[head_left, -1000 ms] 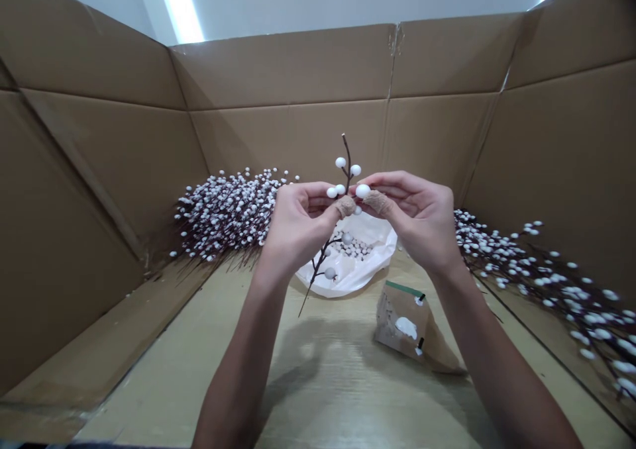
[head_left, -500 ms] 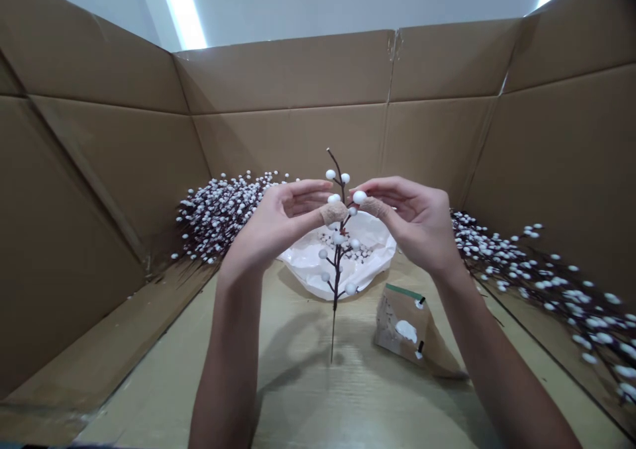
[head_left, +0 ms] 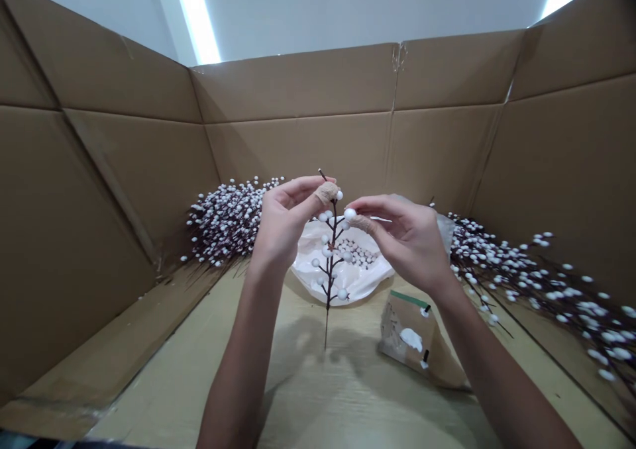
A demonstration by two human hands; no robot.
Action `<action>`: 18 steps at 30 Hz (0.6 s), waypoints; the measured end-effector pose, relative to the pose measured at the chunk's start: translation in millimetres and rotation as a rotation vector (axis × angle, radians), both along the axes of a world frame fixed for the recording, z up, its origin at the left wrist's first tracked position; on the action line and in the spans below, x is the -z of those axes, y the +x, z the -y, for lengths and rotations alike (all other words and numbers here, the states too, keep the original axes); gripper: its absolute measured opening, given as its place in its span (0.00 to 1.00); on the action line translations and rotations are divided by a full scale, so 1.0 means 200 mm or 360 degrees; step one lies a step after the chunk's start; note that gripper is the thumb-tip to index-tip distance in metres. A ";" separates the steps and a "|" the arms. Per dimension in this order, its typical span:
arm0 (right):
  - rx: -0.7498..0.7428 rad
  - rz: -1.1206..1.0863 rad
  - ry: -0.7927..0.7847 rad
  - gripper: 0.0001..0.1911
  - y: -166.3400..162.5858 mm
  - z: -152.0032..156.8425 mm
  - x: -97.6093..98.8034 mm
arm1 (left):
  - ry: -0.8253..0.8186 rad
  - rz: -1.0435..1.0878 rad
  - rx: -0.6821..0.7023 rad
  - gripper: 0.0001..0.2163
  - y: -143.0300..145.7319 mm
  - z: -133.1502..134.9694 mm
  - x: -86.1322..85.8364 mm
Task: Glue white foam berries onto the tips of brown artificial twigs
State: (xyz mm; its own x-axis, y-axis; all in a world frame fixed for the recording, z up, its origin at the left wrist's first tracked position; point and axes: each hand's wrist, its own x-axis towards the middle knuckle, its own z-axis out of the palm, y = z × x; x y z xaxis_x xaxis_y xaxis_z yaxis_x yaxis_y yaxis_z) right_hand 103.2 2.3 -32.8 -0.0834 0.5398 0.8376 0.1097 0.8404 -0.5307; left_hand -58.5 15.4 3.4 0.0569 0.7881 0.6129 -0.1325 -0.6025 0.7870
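An artificial berry branch (head_left: 330, 277), dark brown with white berries on short side twigs, stands upright with its bare wire end pointing down. My left hand (head_left: 293, 214) pinches it near the top, the wrapped thumb beside an upper berry. Just right of the stem, my right hand (head_left: 405, 234) holds a white berry (head_left: 350, 214) between its wrapped thumb and forefinger. Whether that berry is on a twig, I cannot tell. Behind the branch lies a white plastic bag (head_left: 308, 253) spread open, with many loose white berries (head_left: 360, 255) in it.
A cardboard block (head_left: 405, 333) with a white smear and black-tipped pieces stands at the right on the table (head_left: 298, 396). Bundles of berry branches lie at the left (head_left: 226, 220) and along the right (head_left: 536, 277). Cardboard walls (head_left: 298, 148) surround the table.
My left hand has moved up the stem to its top part. My right hand has shifted slightly down and right, and the branch sits a little lower and further left.
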 end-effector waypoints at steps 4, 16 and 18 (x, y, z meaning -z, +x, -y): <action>0.0110 0.0070 0.0064 0.06 -0.01 0.02 -0.01 | -0.0029 0.0088 0.0043 0.05 0.03 0.00 0.00; 0.0209 0.0237 -0.0360 0.13 0.08 -0.28 0.10 | 0.0106 0.0032 -0.0149 0.02 -0.03 -0.01 -0.02; 0.0394 0.0923 -0.0588 0.11 0.06 -0.43 0.20 | 0.0125 0.0030 -0.0180 0.02 -0.04 0.00 -0.03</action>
